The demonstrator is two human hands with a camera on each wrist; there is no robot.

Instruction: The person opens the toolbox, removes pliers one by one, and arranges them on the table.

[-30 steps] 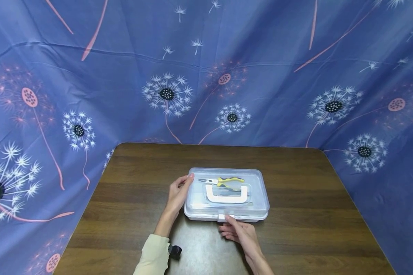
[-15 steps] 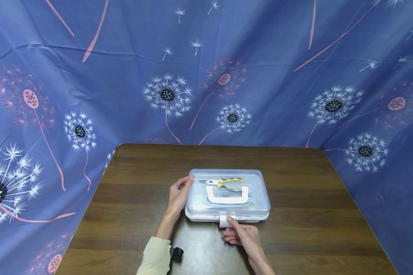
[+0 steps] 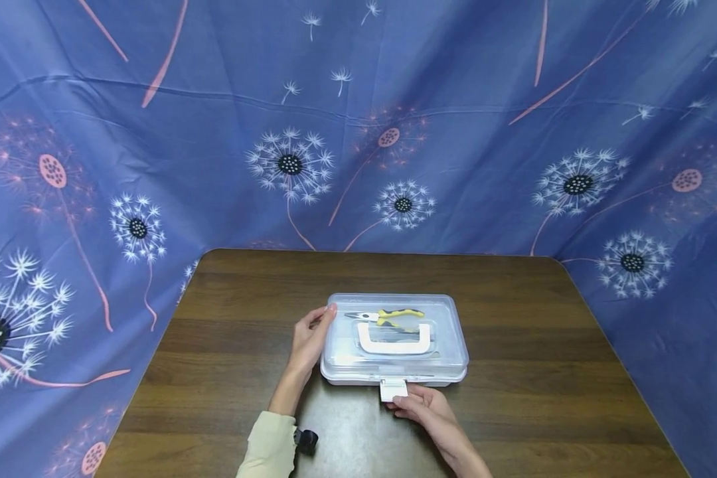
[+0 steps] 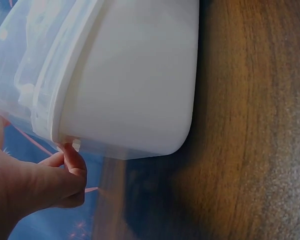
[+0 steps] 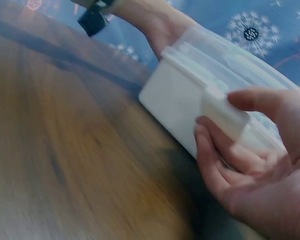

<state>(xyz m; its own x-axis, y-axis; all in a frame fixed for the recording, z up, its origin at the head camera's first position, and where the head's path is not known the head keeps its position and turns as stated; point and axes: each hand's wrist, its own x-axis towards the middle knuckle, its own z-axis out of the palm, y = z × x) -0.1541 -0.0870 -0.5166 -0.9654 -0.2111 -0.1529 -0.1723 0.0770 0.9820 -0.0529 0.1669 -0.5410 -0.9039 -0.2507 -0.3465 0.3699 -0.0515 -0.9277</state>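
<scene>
A plastic storage box (image 3: 358,380) with a clear lid (image 3: 346,345) sits on the table, its lid down. A white carry handle (image 3: 394,347) lies flat on the lid. Yellow-and-black needle-nose pliers (image 3: 388,315) show through the plastic. At the box's left side, my left hand (image 3: 308,338) grips the rim, thumb on the lid's edge; the left wrist view shows its fingers (image 4: 76,162) curled by the rim's corner. My right hand (image 3: 427,408) pinches the white front latch (image 3: 393,390), which is swung outward. In the right wrist view the thumb (image 5: 255,99) is above the latch, fingers below.
The brown wooden table (image 3: 245,285) extends around the box on all sides. A blue curtain (image 3: 478,166) with dandelion prints hangs behind it. A black device (image 3: 306,441) is strapped at my left wrist, by the pale sleeve (image 3: 267,446).
The front latch has swung outward from the box's front, with my right thumb moving down and toward me. My left hand has kept its hold on the box's left side.
</scene>
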